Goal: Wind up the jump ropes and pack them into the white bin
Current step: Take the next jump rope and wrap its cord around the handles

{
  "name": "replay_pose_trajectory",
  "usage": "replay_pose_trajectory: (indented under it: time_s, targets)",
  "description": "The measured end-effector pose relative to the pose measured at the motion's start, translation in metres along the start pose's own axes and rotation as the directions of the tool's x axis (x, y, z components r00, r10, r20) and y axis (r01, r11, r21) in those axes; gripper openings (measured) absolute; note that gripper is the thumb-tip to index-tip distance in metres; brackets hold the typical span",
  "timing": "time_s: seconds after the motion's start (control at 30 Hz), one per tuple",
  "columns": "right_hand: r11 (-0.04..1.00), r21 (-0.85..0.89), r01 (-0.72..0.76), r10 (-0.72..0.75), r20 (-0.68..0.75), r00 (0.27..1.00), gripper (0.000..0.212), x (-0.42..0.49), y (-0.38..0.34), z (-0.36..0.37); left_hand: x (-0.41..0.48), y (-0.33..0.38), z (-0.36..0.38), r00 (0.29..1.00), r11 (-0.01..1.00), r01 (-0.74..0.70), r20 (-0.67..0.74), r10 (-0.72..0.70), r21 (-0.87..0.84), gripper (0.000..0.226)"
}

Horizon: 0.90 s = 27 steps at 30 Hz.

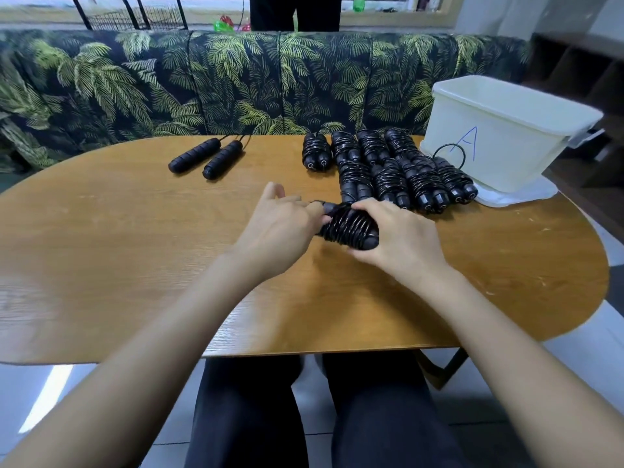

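The jump rope (347, 228) lies at the centre of the table (135, 248). The right hand (401, 238) curls its fingers round the coils, and the left hand (280, 228), at its 9 o'clock, seems to pinch the cord end. The rope is probably light, but the springy cord may uncoil, so grip across the coils. The white bin (499, 130) stands at 2 o'clock.

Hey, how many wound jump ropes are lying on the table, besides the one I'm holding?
8: four in the back row and four in the front row, left of the white bin. Any inside the bin are hidden.
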State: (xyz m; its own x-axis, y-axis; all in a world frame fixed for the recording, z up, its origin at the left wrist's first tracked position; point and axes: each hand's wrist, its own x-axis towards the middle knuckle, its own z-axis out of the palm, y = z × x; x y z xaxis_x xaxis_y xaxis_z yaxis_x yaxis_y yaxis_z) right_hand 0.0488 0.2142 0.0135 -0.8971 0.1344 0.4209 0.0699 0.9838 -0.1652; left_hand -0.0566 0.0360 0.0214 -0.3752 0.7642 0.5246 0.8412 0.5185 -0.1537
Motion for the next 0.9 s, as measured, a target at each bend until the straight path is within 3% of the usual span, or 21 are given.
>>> replay_pose_trajectory:
  time_s: [0.13,0.2,0.27,0.33,0.5,0.6,0.67,0.73,0.8,0.9]
  targets:
    - [0.956,0.24,-0.166,0.185,-0.06,0.981,0.06,0.01,-0.002,0.002,-0.01,0.017,0.005,0.974,0.937,0.226,0.038,-0.224,-0.265,0.041]
    - [0.867,0.448,-0.217,0.266,-0.048,0.963,0.059,0.013,-0.002,0.003,-0.015,0.021,0.01,0.958,0.807,0.278,0.088,-0.273,-0.521,0.033]
    - [0.764,0.62,-0.178,0.248,-0.028,0.968,0.059,0.015,-0.001,0.001,-0.021,0.02,0.014,0.955,0.631,0.274,0.129,-0.266,-0.726,0.033]
    - [0.656,0.747,-0.109,0.161,0.002,0.987,0.059,0.015,0.0,-0.003,-0.026,0.012,0.015,0.974,0.553,0.212,0.125,-0.19,-0.806,0.034]
    - [0.51,0.859,-0.047,-0.108,0.118,0.987,0.062,0.013,0.008,-0.016,-0.027,-0.008,0.016,0.988,0.781,0.109,0.154,-0.017,-0.615,0.022]
    - [0.498,0.864,-0.068,-0.197,0.189,0.962,0.066,0.006,0.012,-0.028,-0.021,-0.018,0.002,0.98,0.821,0.105,0.198,0.011,-0.562,0.015]
    - [0.581,0.813,-0.033,-0.285,0.242,0.928,0.067,0.0,0.011,-0.033,-0.018,-0.032,-0.004,0.98,0.896,-0.035,0.16,0.117,-0.442,0.015]
    - [0.694,0.719,0.041,-0.357,0.293,0.887,0.066,-0.005,0.011,-0.031,-0.016,-0.047,-0.004,0.934,0.95,-0.191,0.253,0.253,-0.246,0.015]
    - [0.791,0.596,0.14,-0.399,0.329,0.856,0.063,-0.009,0.011,-0.028,-0.014,-0.055,-0.002,0.893,0.954,-0.271,0.338,0.298,-0.126,0.019]
    - [0.901,0.289,0.325,-0.415,0.347,0.841,0.06,-0.014,0.01,-0.02,-0.005,-0.048,-0.008,0.863,0.924,-0.383,0.354,0.361,-0.009,0.024]
